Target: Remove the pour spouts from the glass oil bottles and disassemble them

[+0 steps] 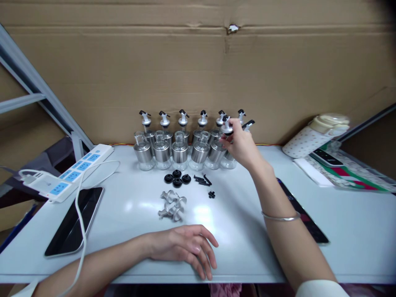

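Observation:
My right hand [239,142] pinches a silver pourer top [227,128] with a black lever, at the mouth of a front-row bottle; whether it is seated cannot be told. Glass bottles with steel bands stand in two rows. Those at the back, such as one bottle [183,128], carry pourer tops; several in front, such as an open bottle [180,150], have bare necks. My left hand [185,247] rests near the front edge, fingers apart, holding nothing. Beyond it lie silver pourer bodies [172,205], black round stoppers [177,178], black levers [202,180] and tiny black rings [211,194].
At left are a white power strip [71,173] with a cable and a dark tablet [76,220]. A phone-like device [305,214] lies under my right forearm. A dotted tumbler [314,136] leans at back right. A cardboard wall [185,70] closes off the back.

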### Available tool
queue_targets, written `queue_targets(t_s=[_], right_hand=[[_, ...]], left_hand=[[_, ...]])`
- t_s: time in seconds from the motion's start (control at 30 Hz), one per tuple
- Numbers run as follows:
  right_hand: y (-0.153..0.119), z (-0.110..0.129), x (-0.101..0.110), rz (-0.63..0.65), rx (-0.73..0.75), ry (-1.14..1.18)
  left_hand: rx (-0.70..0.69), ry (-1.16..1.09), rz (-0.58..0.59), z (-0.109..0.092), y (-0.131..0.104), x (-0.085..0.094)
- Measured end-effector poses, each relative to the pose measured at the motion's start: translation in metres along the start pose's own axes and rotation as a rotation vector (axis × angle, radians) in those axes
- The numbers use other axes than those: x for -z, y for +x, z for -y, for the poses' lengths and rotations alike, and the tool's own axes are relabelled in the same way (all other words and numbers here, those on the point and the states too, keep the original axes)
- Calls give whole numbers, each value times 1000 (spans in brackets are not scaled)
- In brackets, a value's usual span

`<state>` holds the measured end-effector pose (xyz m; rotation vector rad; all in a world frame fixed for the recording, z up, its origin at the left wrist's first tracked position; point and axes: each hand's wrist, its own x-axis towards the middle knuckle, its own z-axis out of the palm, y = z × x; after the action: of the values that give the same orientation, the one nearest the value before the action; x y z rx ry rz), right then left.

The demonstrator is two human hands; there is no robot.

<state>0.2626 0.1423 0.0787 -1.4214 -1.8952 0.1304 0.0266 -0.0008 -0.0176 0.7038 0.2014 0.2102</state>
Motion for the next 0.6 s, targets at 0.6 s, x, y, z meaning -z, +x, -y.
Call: queue_targets(t_s=[0.6], right_hand=[[-46, 64, 12, -280, 587, 31]], left_hand=[[-47, 10, -66, -2, -1, -5]])
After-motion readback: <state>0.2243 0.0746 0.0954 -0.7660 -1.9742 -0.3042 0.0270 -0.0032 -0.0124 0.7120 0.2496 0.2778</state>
